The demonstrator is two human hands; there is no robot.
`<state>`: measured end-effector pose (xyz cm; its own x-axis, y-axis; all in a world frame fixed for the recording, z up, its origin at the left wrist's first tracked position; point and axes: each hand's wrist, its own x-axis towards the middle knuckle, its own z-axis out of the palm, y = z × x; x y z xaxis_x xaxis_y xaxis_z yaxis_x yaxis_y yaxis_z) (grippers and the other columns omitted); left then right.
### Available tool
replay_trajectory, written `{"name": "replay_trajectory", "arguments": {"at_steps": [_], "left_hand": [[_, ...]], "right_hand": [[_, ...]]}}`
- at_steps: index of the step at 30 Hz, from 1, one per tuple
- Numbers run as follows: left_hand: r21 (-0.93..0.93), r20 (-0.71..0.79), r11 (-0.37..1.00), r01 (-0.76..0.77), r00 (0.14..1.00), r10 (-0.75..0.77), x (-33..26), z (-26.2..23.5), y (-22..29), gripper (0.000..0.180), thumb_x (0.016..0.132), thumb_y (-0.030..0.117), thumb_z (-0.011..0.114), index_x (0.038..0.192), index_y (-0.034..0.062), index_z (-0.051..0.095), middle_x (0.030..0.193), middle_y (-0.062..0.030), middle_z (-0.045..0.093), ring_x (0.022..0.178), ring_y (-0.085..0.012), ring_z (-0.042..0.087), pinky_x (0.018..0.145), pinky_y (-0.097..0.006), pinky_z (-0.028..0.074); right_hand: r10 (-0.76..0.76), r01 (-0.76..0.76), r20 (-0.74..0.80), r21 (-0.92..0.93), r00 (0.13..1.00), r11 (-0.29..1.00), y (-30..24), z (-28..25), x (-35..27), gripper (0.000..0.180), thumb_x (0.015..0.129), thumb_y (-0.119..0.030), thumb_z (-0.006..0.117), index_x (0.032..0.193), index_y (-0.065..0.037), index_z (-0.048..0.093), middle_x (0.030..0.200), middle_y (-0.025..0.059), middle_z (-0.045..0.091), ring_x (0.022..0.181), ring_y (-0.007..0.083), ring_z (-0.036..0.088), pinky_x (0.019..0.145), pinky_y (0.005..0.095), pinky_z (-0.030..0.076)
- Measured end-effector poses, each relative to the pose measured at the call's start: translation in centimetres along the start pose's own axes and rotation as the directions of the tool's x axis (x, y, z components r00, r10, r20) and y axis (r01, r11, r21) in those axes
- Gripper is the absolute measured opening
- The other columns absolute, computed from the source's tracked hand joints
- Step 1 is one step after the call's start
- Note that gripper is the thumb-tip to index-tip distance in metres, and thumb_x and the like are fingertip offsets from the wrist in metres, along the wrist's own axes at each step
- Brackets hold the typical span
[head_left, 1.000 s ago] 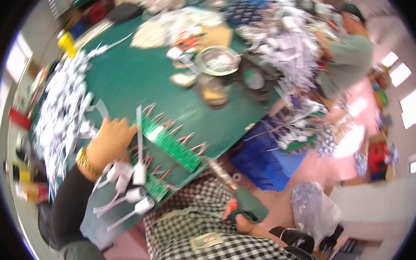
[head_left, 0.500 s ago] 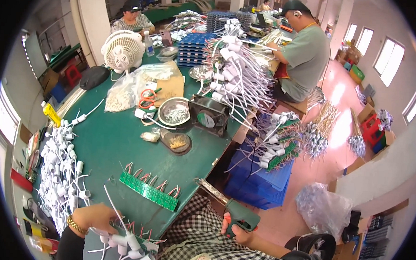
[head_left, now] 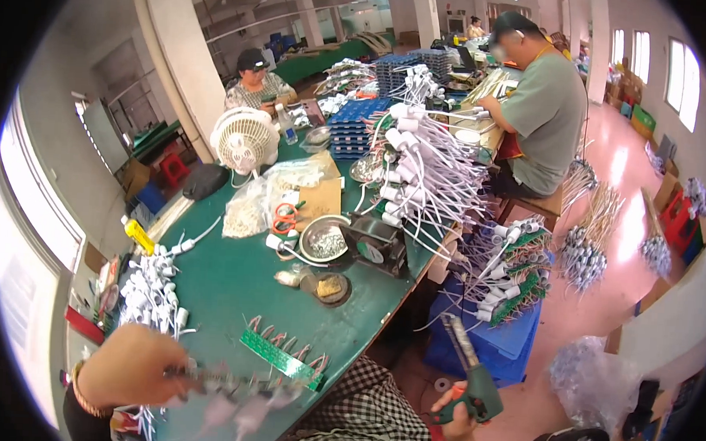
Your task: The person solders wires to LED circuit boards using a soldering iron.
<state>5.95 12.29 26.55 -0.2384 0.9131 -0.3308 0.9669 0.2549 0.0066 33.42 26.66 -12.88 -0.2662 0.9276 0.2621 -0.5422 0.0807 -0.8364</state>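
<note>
My right hand (head_left: pixel 456 414) is wrapped round the grip of a dark green soldering gun (head_left: pixel 483 390) with a red trigger. Its metal barrel tilts up and points away, past the table edge. At the lower left, my left hand (head_left: pixel 130 368) pinches the end of a strip smeared by motion, which looks like a circuit board with white lamp sockets (head_left: pixel 238 409) dangling from it. Just beyond lies another green circuit board strip (head_left: pixel 282 359) with a row of red and white wires standing up. White sockets with cables (head_left: pixel 151 290) are heaped beside my left hand.
On the green table (head_left: pixel 224 286) are a bowl of small metal parts (head_left: pixel 325 241), a black box fan (head_left: pixel 376 243), a round holder with yellow material (head_left: pixel 332 289), orange scissors (head_left: pixel 285 216) and a white fan (head_left: pixel 246 141). Blue crates (head_left: pixel 485 348) stand right of the table. Two co-workers sit beyond.
My left hand has lifted the socketed strip off the lower table area. The soldering gun has moved right and tipped upward. The whole view has shifted, with the scene lying further right.
</note>
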Motion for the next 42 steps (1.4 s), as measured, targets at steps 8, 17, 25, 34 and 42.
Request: {"name": "replay_trajectory", "arguments": {"at_steps": [8, 17, 25, 34, 42], "left_hand": [[-0.655, -0.457, 0.600, -0.459, 0.873, 0.169, 21.9, -11.3, -1.1, 0.020, 0.090, 0.020, 0.060, 0.090, -0.0002, 0.065, 0.079, 0.0009, 0.062, 0.073, -0.0049, 0.055, 0.063, -0.023, 0.045], [-0.621, -0.664, 0.291, -0.727, 0.686, 0.298, 52.8, -13.3, -5.9, 0.013, 0.091, 0.016, 0.058, 0.082, 0.0077, 0.064, 0.071, -0.0003, 0.061, 0.057, -0.0148, 0.058, 0.051, -0.026, 0.047], [-0.866, -0.292, 0.430, -0.255, 0.956, -0.021, 53.3, -9.0, -3.4, 0.043, 0.080, 0.028, 0.073, 0.053, 0.0090, 0.045, 0.049, 0.0022, 0.041, 0.039, -0.0088, 0.039, 0.036, -0.027, 0.024], [-0.633, -0.713, 0.645, -0.429, 0.647, -0.269, 53.2, -6.0, -1.8, 0.061, 0.073, 0.021, 0.068, 0.131, 0.0161, 0.049, 0.117, -0.0245, 0.049, 0.104, -0.0336, 0.055, 0.088, -0.044, 0.047], [0.342, -0.883, 0.915, -0.214, 0.260, 0.391, 43.1, -2.1, -3.9, 0.027, 0.070, 0.016, 0.061, 0.097, 0.0146, 0.066, 0.122, -0.0120, 0.049, 0.112, -0.0296, 0.044, 0.084, -0.048, 0.034]], "right_hand": [[-0.117, 0.131, -0.374, 0.011, 0.920, 0.991, -3.0, -1.4, 4.4, 0.040, 0.091, -0.032, 0.049, 0.116, -0.001, 0.042, 0.073, 0.0094, 0.051, 0.054, 0.0167, 0.052, 0.048, 0.0271, 0.046], [-0.049, 0.122, -0.549, 0.098, 0.834, 0.988, -5.4, -1.1, 3.9, 0.030, 0.096, -0.030, 0.051, 0.113, -0.006, 0.047, 0.084, 0.0058, 0.053, 0.070, 0.0154, 0.052, 0.060, 0.0305, 0.049], [0.014, 0.052, -0.639, 0.084, 0.769, 0.995, -4.0, -2.5, 4.5, 0.029, 0.094, -0.031, 0.055, 0.113, -0.010, 0.049, 0.082, 0.0039, 0.054, 0.066, 0.0153, 0.053, 0.058, 0.0324, 0.050], [0.074, 0.008, -0.564, 0.141, 0.823, 0.990, -3.5, -2.3, 4.7, 0.030, 0.093, -0.034, 0.054, 0.117, -0.016, 0.050, 0.082, 0.0023, 0.054, 0.066, 0.0161, 0.053, 0.060, 0.0340, 0.050], [0.112, -0.147, -0.499, -0.031, 0.859, 0.989, -6.6, -0.7, 5.6, 0.035, 0.089, -0.046, 0.051, 0.100, -0.013, 0.052, 0.079, 0.0041, 0.053, 0.063, 0.0185, 0.051, 0.056, 0.0347, 0.047]]}}
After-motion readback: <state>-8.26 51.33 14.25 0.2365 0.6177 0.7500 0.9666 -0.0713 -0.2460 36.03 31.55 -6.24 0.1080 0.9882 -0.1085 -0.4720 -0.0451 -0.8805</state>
